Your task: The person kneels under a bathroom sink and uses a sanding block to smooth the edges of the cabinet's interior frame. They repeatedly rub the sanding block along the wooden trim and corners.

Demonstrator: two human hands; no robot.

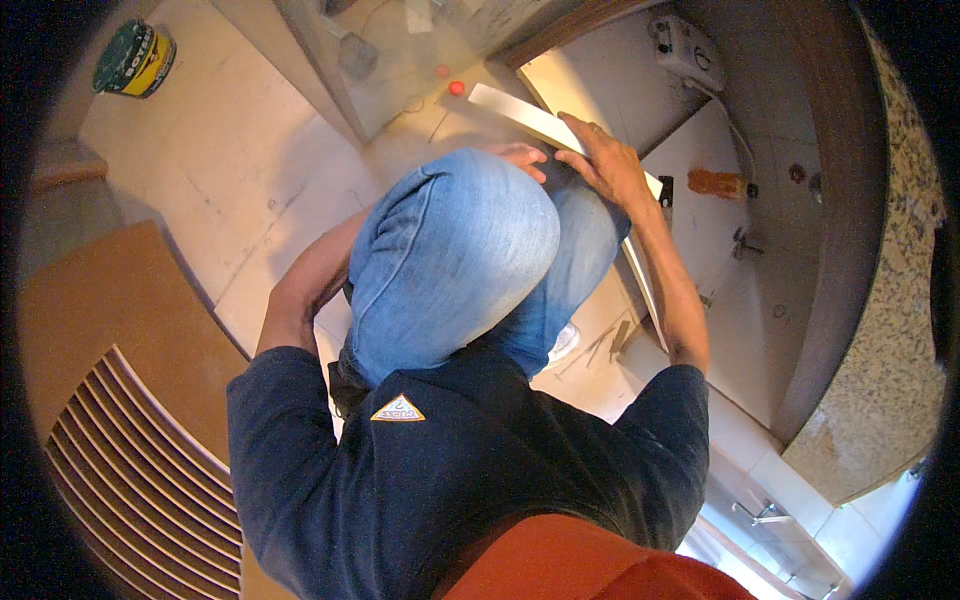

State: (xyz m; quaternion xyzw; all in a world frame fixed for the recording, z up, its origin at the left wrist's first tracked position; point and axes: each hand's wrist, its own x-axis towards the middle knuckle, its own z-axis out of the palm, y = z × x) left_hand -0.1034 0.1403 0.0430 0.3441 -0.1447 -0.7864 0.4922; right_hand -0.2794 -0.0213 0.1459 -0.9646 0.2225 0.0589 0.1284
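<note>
A long, narrow white strip (528, 116) runs slantwise beyond my knees, along the edge of the cabinet opening. My right hand (608, 168) is closed on it, thumb on the near side and fingers over the far side. Past my raised knee show the fingers of my left hand (522, 158), stretched out and apart, close to the strip with nothing visible in them. The knee hides the rest of that hand. A small bright red round thing (456, 88) is just off the strip's far end.
On the right, a cabinet with a brown frame (838, 250) holds a white device with a hose (688, 55) and an orange-brown object (718, 184). Speckled stone (850, 430) borders it. A green-and-yellow bucket (140, 62) stands far left; a slatted brown panel (140, 470) is near left.
</note>
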